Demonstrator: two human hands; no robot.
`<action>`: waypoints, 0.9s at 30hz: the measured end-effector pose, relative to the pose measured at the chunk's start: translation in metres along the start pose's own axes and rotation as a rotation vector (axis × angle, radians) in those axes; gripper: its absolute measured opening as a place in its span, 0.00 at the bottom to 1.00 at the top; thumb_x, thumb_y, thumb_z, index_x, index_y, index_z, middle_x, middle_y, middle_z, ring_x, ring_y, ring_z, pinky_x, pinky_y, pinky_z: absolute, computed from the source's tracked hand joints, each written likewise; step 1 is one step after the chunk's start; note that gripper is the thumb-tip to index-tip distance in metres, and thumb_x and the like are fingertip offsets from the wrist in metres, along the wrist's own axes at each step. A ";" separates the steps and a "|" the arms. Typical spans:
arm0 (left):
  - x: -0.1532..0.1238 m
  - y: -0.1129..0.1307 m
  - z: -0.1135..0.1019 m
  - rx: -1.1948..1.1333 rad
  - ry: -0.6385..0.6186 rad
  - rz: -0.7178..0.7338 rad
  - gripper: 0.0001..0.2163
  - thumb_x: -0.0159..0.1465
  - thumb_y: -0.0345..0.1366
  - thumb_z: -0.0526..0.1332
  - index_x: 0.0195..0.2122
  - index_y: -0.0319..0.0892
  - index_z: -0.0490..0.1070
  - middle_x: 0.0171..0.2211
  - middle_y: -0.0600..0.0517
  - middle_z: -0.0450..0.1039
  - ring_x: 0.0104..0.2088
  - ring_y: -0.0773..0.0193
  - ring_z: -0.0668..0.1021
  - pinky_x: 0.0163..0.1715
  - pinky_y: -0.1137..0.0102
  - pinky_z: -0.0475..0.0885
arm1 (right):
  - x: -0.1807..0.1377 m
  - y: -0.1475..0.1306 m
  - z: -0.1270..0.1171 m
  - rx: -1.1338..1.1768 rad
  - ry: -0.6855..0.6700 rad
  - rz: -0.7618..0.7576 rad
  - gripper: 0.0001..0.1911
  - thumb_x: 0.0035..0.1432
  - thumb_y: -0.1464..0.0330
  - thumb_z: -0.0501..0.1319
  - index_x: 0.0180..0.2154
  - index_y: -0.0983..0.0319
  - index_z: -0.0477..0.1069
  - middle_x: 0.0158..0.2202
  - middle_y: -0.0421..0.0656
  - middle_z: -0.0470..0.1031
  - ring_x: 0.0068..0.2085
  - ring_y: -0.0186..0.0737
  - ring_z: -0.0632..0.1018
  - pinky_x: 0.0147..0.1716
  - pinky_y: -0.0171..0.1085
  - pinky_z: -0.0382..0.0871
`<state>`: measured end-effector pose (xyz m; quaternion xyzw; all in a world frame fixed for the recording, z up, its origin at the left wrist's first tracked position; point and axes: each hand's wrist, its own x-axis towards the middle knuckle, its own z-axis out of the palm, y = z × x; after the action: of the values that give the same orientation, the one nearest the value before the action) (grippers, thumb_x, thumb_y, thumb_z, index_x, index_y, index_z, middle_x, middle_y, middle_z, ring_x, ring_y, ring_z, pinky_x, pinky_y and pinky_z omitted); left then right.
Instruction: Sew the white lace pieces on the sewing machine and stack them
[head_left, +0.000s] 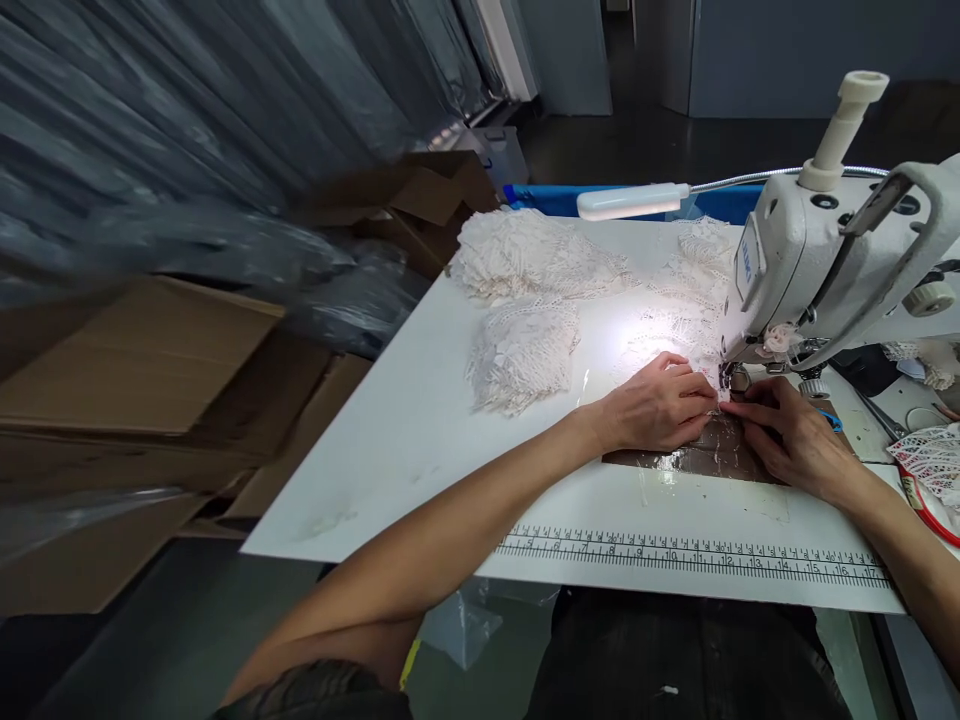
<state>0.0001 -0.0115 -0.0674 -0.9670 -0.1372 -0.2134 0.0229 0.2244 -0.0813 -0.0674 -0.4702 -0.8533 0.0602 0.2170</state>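
My left hand (660, 405) lies on the white table with its fingers bent together, pressing a small piece of white lace (714, 398) toward the presser foot (733, 380) of the white sewing machine (832, 260). My right hand (791, 435) comes in from the right, its fingertips pinched on the same lace just in front of the needle. Both hands rest over a shiny dark plate (705, 455) set in the table. Bright lamp light falls on the lace behind the hands.
Piles of white lace pieces (525, 300) lie on the white table (390, 440) behind and left of my hands. A printed ruler (690, 552) runs along the front edge. A gooseneck lamp (630, 200) hangs above. Cardboard boxes (150, 350) stand left; more lace (934, 455) lies far right.
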 end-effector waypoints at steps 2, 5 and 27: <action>0.000 0.001 -0.001 0.001 0.007 -0.009 0.11 0.68 0.32 0.51 0.39 0.41 0.73 0.41 0.50 0.77 0.37 0.66 0.76 0.49 0.62 0.66 | 0.000 -0.001 0.000 -0.011 -0.009 0.008 0.18 0.64 0.69 0.52 0.50 0.60 0.76 0.41 0.52 0.71 0.40 0.44 0.76 0.39 0.43 0.76; -0.001 0.003 -0.002 0.022 -0.016 -0.021 0.11 0.69 0.33 0.50 0.38 0.41 0.73 0.42 0.51 0.76 0.38 0.65 0.76 0.51 0.60 0.65 | 0.002 -0.005 -0.002 -0.032 -0.015 0.004 0.18 0.64 0.70 0.51 0.49 0.61 0.76 0.41 0.52 0.71 0.40 0.44 0.76 0.38 0.43 0.76; -0.001 -0.001 -0.010 -0.012 -0.180 -0.137 0.17 0.70 0.40 0.48 0.52 0.37 0.68 0.54 0.43 0.69 0.47 0.55 0.75 0.55 0.45 0.63 | 0.007 -0.014 -0.005 -0.098 -0.057 0.144 0.21 0.67 0.63 0.45 0.52 0.64 0.70 0.42 0.54 0.72 0.33 0.43 0.76 0.31 0.41 0.74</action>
<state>-0.0053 -0.0119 -0.0586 -0.9708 -0.2031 -0.1277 -0.0097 0.2122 -0.0835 -0.0560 -0.5386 -0.8251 0.0473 0.1643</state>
